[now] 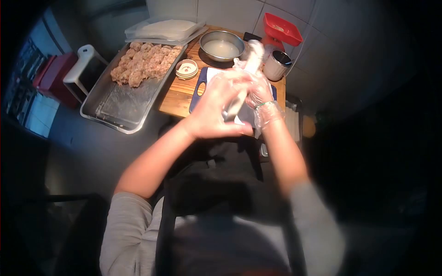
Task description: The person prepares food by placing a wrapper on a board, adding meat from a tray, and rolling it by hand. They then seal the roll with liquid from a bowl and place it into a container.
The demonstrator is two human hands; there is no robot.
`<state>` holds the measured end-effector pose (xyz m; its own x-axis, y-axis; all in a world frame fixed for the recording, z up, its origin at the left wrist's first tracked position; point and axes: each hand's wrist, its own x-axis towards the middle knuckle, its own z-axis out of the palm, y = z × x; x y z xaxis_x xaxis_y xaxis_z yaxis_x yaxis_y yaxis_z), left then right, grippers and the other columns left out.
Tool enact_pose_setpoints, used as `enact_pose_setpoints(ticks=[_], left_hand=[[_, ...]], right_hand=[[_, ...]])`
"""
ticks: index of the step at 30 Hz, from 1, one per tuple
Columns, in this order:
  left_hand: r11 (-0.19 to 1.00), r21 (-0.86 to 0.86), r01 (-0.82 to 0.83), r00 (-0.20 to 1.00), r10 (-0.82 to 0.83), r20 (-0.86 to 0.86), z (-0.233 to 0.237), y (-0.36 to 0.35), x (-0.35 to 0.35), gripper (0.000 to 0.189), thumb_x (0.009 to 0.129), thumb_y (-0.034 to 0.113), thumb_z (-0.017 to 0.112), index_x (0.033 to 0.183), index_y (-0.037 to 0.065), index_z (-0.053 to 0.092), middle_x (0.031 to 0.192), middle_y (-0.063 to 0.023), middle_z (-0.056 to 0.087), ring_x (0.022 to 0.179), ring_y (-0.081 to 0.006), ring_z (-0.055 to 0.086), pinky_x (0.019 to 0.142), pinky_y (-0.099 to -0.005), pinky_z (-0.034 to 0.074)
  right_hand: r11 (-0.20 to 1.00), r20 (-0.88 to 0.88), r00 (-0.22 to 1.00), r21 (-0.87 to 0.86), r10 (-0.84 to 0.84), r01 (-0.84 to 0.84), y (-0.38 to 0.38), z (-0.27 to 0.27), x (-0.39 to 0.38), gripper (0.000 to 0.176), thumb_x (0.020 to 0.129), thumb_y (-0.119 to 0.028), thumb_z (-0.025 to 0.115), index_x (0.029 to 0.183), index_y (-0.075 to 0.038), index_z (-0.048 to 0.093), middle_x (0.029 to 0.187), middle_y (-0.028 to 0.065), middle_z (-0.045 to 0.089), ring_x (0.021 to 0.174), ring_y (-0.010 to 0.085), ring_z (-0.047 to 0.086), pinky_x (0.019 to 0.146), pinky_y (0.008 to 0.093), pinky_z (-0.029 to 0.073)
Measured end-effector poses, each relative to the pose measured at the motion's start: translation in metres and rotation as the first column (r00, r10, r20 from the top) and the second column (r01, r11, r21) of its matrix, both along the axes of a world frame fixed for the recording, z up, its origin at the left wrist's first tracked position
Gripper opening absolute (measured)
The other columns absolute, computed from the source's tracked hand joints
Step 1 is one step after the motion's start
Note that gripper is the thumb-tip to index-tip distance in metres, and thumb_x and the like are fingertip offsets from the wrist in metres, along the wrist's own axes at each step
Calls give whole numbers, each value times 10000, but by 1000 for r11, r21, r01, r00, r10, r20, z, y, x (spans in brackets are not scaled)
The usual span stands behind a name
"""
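Wooden tabletop (177, 99); left hand (214, 110) grips right hand's (258, 92) crinkly clear glove (267, 117).

a food-preparation kitchen is shown. a white tiled wall (221, 11) is seen behind a wooden table (177, 100), on which a metal tray (122, 108) of raw meat portions (142, 62), a steel bowl (223, 46), a red scale (282, 28) and a cutting board (197, 94) are set. a clear disposable glove (267, 112) is worn.
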<state>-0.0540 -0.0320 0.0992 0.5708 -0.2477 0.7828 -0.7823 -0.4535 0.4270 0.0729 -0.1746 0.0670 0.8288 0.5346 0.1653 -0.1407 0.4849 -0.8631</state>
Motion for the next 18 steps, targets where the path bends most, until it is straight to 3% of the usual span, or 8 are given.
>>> enact_pose_setpoints(ticks=[1, 2, 5, 9, 11, 12, 15, 18], left_hand=[[988, -138, -64, 998, 60, -33, -8, 9, 13, 822, 659, 469, 838, 1317, 95, 517, 1329, -159, 492, 1238, -339, 475, 1062, -445, 354], [957, -261, -129, 990, 110, -84, -8, 11, 22, 855, 642, 451, 854, 1330, 90, 498, 1310, -163, 505, 1231, -336, 483, 1053, -434, 374], [915, -357, -189, 976, 133, -174, -11, 9, 58, 941, 599, 423, 885, 1355, 69, 453, 1259, -168, 533, 1206, -323, 511, 1039, -423, 409], [951, -92, -296, 896, 243, -372, -14, -5, 89, 762, 624, 412, 869, 1210, 20, 579, 1158, -171, 590, 1141, -293, 570, 988, -386, 459], [929, -146, -340, 880, 259, -398, -14, -11, 94, 578, 685, 386, 845, 1095, 38, 633, 1042, -114, 642, 1009, -223, 617, 868, -356, 489], [917, -173, -359, 873, 264, -409, -13, -15, 97, 489, 716, 373, 833, 1037, 47, 660, 984, -86, 667, 943, -188, 641, 808, -341, 504], [877, -457, -148, 875, -98, -473, -3, -29, 92, 470, 744, 374, 809, 1026, 35, 649, 848, -72, 676, 819, -161, 648, 774, -319, 508], [939, -313, -145, 830, -57, -555, 10, -33, 85, 411, 805, 322, 752, 1093, 46, 649, 970, -116, 700, 925, -205, 668, 835, -340, 516]], right_hand=[[998, 181, 983, -62, 37, -26, 1, -4, 13, 416, 867, -166, 711, 1198, 9, 530, 948, 47, 632, 890, 158, 636, 817, 287, 522], [969, 292, 957, -237, 2, 71, 3, 30, -5, 379, 834, -107, 731, 1147, -9, 542, 894, 20, 617, 781, 134, 602, 743, 284, 511], [846, 610, 710, -116, -353, 520, 23, 2, 2, 251, 834, -166, 757, 986, -50, 594, 840, 28, 636, 724, 125, 601, 654, 290, 493], [856, 672, 740, -391, 15, 338, -6, -18, -4, 531, 782, -179, 780, 1227, -15, 542, 1120, 95, 628, 1001, 138, 603, 862, 314, 501], [585, 642, 732, -691, 226, 425, -42, 11, -1, 644, 760, -119, 738, 1350, -43, 491, 1214, 96, 587, 1130, 177, 567, 933, 334, 492], [784, 436, 878, -608, 196, 128, -65, 5, 23, 640, 767, -92, 695, 1371, -53, 487, 1205, 84, 592, 1105, 185, 575, 932, 326, 490], [803, 618, 786, -477, 18, 357, -72, 84, 11, 516, 807, -86, 618, 1318, -51, 555, 1193, 83, 603, 1080, 181, 584, 924, 328, 491], [717, 752, 586, -585, 303, 380, -50, 144, -11, 422, 807, -139, 648, 1211, -19, 625, 1074, 124, 649, 934, 193, 642, 833, 325, 521]])
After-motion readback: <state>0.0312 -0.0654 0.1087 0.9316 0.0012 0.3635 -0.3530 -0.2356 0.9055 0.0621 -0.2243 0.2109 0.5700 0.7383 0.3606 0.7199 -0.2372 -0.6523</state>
